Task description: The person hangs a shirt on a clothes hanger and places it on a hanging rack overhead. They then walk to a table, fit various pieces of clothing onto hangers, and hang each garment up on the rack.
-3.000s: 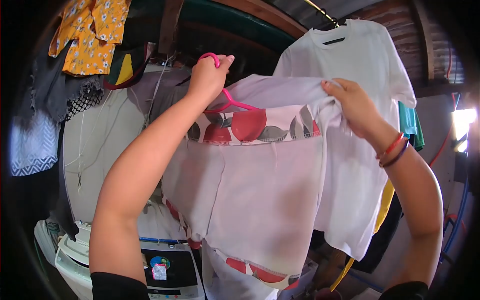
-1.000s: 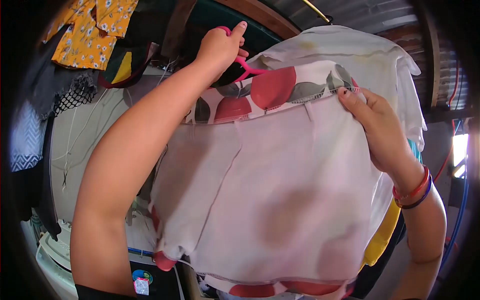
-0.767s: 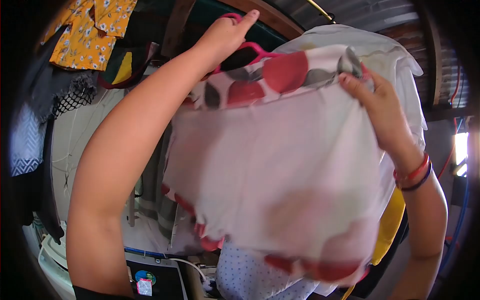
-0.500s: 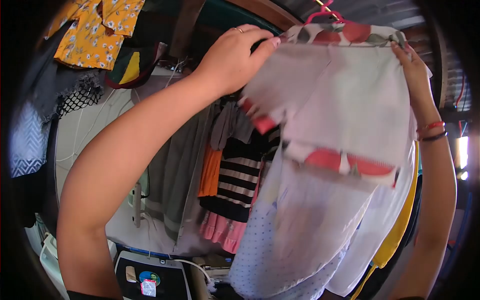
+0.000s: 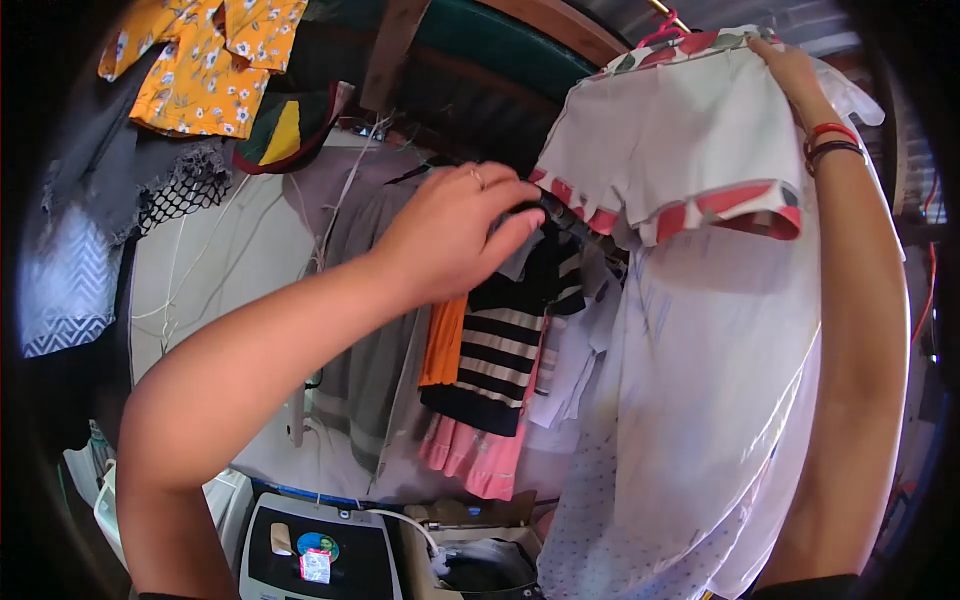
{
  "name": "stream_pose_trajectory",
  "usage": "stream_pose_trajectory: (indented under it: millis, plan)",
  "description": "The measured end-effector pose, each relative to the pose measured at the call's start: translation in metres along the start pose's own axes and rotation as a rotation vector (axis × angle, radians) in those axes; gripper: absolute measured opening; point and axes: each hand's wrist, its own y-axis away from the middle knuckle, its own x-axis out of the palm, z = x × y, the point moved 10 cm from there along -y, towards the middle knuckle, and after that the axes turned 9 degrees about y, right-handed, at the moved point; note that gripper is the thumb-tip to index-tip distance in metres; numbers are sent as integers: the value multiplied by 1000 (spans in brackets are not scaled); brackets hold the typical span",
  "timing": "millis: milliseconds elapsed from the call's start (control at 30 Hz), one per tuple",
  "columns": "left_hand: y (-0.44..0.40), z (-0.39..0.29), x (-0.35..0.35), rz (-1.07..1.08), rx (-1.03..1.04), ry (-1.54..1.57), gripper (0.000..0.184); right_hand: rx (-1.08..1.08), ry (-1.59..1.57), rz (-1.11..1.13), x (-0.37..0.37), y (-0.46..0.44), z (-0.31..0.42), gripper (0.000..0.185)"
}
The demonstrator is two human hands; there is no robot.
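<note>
A pair of pale shorts [image 5: 700,130] with red-and-green print at the waistband and leg hems hangs at the upper right, its plain side facing me. My right hand [image 5: 790,80] grips the waistband near its right end. By the left leg hem is my left hand [image 5: 460,220], its fingers curved and the thumb apart from them; whether the fingertips touch the hem is unclear. Above the waistband shows a pink hanger [image 5: 660,28] on a rod. Long white sheer cloth [image 5: 710,380] hangs right behind the shorts.
Black-striped clothing [image 5: 490,350], an orange cloth [image 5: 441,340] and a pink garment [image 5: 470,455] hang behind. Below stands a washing machine [image 5: 375,560] with a black lid. At upper left hang yellow floral clothing [image 5: 205,75] and a cap [image 5: 290,135].
My left hand has come off the waistband's left end and moved down beside the leg hem. My right hand has moved up and left with the shorts, which now hang higher and tilted.
</note>
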Motion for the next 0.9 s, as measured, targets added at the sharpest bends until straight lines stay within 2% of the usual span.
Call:
stream_pose_trajectory:
  millis: [67,167,233,333,367,433,467,500,533,567,600,633,667,700,733,800,900]
  plan:
    - [24,-5,9,59,-2,9,31,-96,218,-184,-29,9,22,50]
    - [75,-25,25,184,-82,91,31,-316,248,-361,-60,81,64,45]
    - [131,-45,37,280,-166,166,32,-432,144,-366,-76,144,81,42]
    - [253,-91,56,431,-323,287,33,-494,-107,-234,-93,257,83,38]
    - [305,-105,65,513,-455,310,32,-478,-210,-178,-100,297,77,36]
    - [430,-124,81,471,-849,439,34,-397,-410,-51,-113,378,53,33]
    - [514,-138,86,517,-1186,400,37,-327,-511,21,-118,417,38,32]
    - [603,-164,88,573,-1417,383,39,-246,-622,86,-123,457,21,31]
    - [692,-199,81,675,-1560,275,40,-140,-741,158,-126,498,1,29]
    - [738,-249,62,627,-1341,100,44,-13,-859,228,-126,539,-19,28]
    - [836,-306,51,782,-1652,106,44,142,-980,298,-125,584,-40,27]
    - [894,-366,17,939,-1898,74,44,324,-1089,375,-122,629,-63,26]
    - [923,-422,-23,1078,-2101,39,45,514,-1108,468,-117,676,-83,25]
    - [936,-472,-54,1160,-2224,8,45,735,-898,625,-113,731,-113,30]
    - [941,-516,-87,1232,-2336,-15,45,540,-975,884,-105,764,-94,34]
    - [940,-580,-131,1263,-2448,-42,46,826,-1327,1457,-101,869,-61,35]
    - [921,-649,-174,1197,-2538,-78,47,825,-1493,1809,-93,925,2,48]
